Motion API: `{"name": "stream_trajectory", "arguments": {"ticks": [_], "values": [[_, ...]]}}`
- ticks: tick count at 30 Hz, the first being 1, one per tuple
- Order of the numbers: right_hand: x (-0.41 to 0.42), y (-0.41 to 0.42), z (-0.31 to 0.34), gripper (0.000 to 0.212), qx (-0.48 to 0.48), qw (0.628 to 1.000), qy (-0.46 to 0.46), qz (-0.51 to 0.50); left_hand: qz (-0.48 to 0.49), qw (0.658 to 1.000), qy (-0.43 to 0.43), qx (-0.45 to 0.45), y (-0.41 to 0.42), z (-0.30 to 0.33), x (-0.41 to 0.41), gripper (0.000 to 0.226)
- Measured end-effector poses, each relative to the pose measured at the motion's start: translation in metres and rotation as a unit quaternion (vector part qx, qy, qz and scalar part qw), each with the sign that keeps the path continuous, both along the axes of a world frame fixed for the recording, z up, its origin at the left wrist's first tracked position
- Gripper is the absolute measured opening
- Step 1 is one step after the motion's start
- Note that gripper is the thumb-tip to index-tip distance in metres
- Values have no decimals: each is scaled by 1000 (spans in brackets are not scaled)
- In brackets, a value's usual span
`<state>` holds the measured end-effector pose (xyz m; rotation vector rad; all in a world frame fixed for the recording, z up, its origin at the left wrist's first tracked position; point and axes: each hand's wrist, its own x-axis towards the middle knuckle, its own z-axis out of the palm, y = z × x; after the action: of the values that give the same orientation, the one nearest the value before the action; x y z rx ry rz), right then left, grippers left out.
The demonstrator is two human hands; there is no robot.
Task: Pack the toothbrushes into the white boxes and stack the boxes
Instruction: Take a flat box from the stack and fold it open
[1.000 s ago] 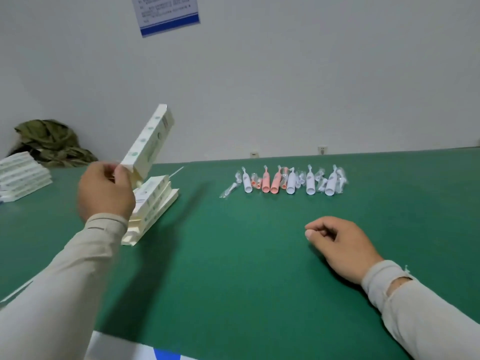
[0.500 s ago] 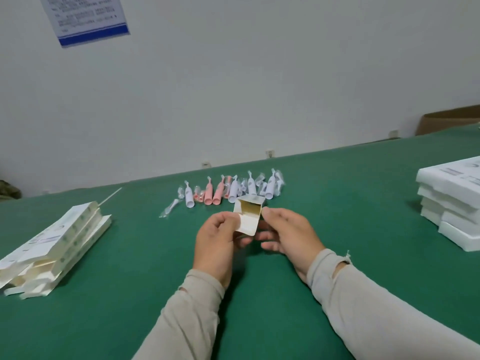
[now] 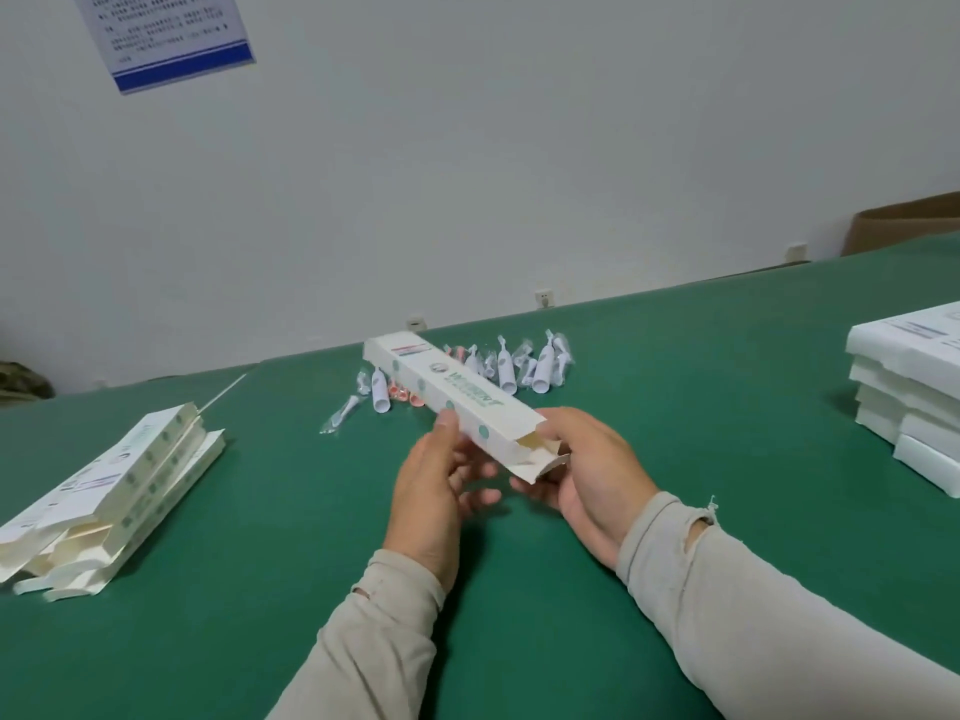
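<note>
The box [image 3: 457, 402] was held in the air over the middle of the tabletop [image 3: 727, 407], its long body slanting away toward the far edge, its near end open with the flaps [image 3: 540, 459] hanging loose. It looked like thin card, empty and very light, stiff along its length but easy to crush at the open mouth, so I judged the long side walls near that end the sensible place to hold it. The left hand [image 3: 441, 491] gripped it there, thumb curled over the upper face and fingers curled beneath. The right hand [image 3: 587, 470] cupped the open end, fingers bent under the lower flap and thumb at the mouth, so both hands were closed on the box. The toothbrushes [image 3: 519, 366], white and pink in clear wrappers, lay in a cluster near the far edge just behind the box; they seemed small, hard and slippery in their film. A pile of flat boxes [image 3: 119, 491] lay toward the left edge, and 1 stack of boxes [image 3: 914, 387] stood at the right edge.
</note>
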<state>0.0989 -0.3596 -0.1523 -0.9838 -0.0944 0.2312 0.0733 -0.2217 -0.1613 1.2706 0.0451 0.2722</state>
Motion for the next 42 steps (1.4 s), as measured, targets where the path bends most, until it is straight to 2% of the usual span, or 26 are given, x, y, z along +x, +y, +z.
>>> {"name": "stream_trajectory", "arguments": {"ticks": [4,6,7,9,11,13,16,18,20,25,30,32,33,35,38,42], "values": [[-12,12,-1,11,-82,994,-8,67,-55,978,28,-200,4,6,1,70],[-16,18,-6,8,-151,985,-35,72,-43,965,44,-255,7,7,3,69],[-16,19,-10,7,-208,974,-72,49,-32,962,45,-268,9,7,4,67],[-15,19,-17,10,-339,926,-168,-11,-12,956,42,-291,14,5,7,66],[-15,20,-20,11,-394,887,-237,-42,0,952,44,-303,17,3,8,67],[-17,22,-21,13,-407,870,-275,-44,-5,950,44,-309,18,3,9,67],[-19,23,-20,6,-408,868,-283,-21,-22,948,41,-316,16,3,9,66],[-19,21,-19,27,-402,873,-276,-17,-26,947,38,-319,15,4,9,67],[-19,20,-19,33,-408,868,-283,-22,-26,947,38,-318,15,3,9,68],[-19,20,-19,20,-429,852,-290,-71,-37,948,48,-311,12,3,9,68],[-19,19,-16,17,-442,840,-298,-99,-70,953,53,-290,11,1,9,64],[-19,17,-14,17,-441,837,-313,-84,-80,950,70,-293,14,1,10,68],[-20,16,-12,22,-447,830,-328,-61,-78,948,82,-298,17,1,11,73],[-22,13,-10,35,-479,793,-376,-10,-64,945,100,-304,24,0,13,73],[-23,12,-8,32,-523,732,-437,7,-43,945,116,-304,26,0,12,70],[-22,12,-4,25,-504,742,-440,-53,-88,941,91,-314,19,2,11,69]]}}
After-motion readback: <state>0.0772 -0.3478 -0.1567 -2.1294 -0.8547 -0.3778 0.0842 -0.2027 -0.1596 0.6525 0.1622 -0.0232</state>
